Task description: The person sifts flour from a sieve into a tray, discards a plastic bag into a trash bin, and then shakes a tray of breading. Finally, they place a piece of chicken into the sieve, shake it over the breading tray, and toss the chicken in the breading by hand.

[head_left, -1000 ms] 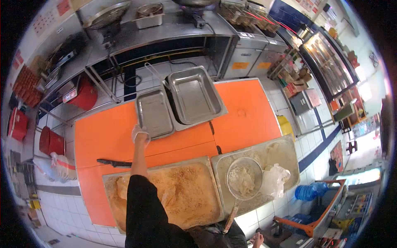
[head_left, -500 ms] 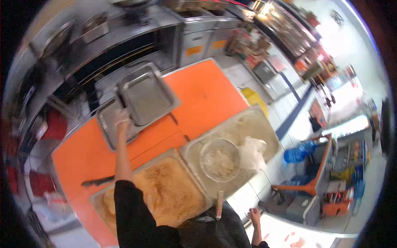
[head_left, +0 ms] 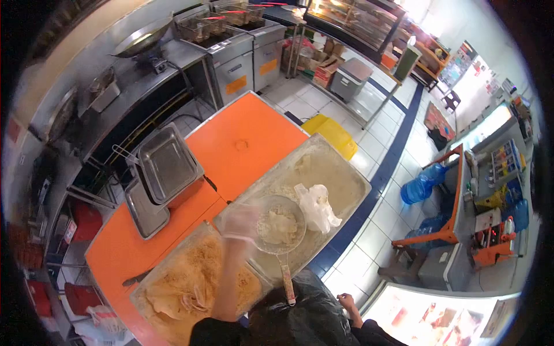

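My left hand, smeared by motion, is at the left edge of a round mesh strainer. Its fingers are too blurred to show a grip. Pale, flour-coated pieces lie in the strainer, which rests in a metal tray of flour. The strainer's handle points toward my body. A crumpled white plastic bag lies beside the strainer. Under my left forearm is a tray of orange-tinted breading with flat coated pieces. My right hand hangs low at my side, fingers curled, with nothing visible in it.
Metal pans stand on the left of the orange table, near a dark-handled knife. Fryers and a wok are beyond. A yellow container is on the floor. A lit display case is at right.
My left hand has moved from the smaller metal pan to the strainer's edge. My view has shifted, and my right hand remains low at my side.
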{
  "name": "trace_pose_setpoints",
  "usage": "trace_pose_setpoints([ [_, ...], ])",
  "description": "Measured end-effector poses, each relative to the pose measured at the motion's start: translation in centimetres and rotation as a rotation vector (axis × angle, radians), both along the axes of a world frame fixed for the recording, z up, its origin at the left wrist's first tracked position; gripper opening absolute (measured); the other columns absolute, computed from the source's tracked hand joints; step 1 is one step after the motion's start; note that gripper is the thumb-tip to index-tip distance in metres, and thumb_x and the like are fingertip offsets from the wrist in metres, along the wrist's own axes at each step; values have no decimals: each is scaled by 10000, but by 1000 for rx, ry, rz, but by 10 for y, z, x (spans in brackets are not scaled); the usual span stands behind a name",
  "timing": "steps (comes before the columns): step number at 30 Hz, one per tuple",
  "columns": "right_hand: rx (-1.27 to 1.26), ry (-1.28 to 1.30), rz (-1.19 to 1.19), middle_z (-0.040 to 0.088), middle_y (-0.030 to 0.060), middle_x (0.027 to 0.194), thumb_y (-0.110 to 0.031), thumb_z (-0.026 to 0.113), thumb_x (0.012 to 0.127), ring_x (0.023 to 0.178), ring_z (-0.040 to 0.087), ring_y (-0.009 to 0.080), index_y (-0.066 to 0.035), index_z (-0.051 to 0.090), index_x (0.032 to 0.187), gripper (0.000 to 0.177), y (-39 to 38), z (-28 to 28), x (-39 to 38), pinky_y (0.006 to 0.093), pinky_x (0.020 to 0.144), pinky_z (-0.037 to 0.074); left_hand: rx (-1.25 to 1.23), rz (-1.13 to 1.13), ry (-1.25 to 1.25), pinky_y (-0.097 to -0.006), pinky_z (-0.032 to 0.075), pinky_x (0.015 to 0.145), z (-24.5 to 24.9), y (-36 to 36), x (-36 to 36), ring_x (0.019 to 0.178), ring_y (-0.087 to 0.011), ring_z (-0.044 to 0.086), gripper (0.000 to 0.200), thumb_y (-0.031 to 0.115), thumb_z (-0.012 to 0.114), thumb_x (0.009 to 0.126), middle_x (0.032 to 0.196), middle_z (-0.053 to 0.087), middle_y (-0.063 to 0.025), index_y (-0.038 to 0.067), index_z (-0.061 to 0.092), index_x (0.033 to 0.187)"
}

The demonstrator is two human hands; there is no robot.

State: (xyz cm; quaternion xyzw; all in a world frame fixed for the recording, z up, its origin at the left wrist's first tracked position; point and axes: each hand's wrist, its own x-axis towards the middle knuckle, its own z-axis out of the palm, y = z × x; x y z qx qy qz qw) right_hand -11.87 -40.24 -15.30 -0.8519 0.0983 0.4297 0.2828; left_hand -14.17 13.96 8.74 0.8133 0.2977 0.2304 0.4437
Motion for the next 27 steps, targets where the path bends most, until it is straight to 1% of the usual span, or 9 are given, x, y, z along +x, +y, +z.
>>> trace_pose_setpoints([
  [5,198,52,-145,657,148,718,-219,602,897,543,655,215,28,601,961,255,2,-29,51,313,439,517,-131,-520,392,-412,467,866,-4,-120,111,968,-358,605,621,543,485,943,967,637,-227,-48,648,1040],
  [7,370,-11,-288,648,150,736,-211,572,903,543,643,213,33,579,971,254,4,-36,71,306,438,508,-224,-95,83,-443,472,770,-4,-146,140,826,-365,593,405,360,502,961,882,599,-253,-21,542,1095],
  [9,388,60,-268,619,138,777,-253,505,936,597,639,223,15,550,1012,282,1,-38,87,314,500,524,60,22,190,-473,460,789,-80,-150,154,878,-404,598,492,420,485,955,903,606,-275,-62,583,960],
  [11,296,73,-244,623,166,792,-227,495,916,670,658,238,47,572,995,296,1,-42,96,324,524,528,-156,-82,386,-466,475,772,-101,-134,169,882,-379,620,352,306,534,932,977,636,-268,-37,604,976],
  [17,295,176,-157,619,159,774,-233,522,878,593,640,283,3,548,1044,289,-35,-71,105,399,483,509,-167,208,30,-449,461,773,-23,-136,148,881,-360,596,312,263,506,934,934,633,-231,-28,582,1019],
  [19,253,178,-161,623,179,807,-224,535,864,626,644,296,12,545,1046,298,-50,-73,105,428,512,520,135,0,189,-444,451,736,-31,-124,153,823,-343,573,274,245,509,928,817,605,-196,-13,583,988],
  [21,224,132,-207,628,200,840,-215,549,849,660,649,309,20,543,1048,308,-56,-73,129,458,541,531,-11,5,-211,-469,439,709,-64,-126,177,799,-334,569,207,190,542,878,758,577,-173,11,583,974],
  [23,457,31,-271,641,213,866,-231,565,855,667,659,333,33,549,1048,327,-63,-78,127,448,561,553,328,-78,48,-478,433,728,-128,-115,183,811,-331,569,176,182,532,884,769,578,-166,40,596,966],
  [27,246,39,-113,636,175,774,-235,525,914,608,655,302,6,569,1030,271,-6,-60,152,440,517,560,771,221,-396,-445,475,705,-58,-94,136,787,-319,598,241,249,476,966,822,627,-183,53,617,964],
])
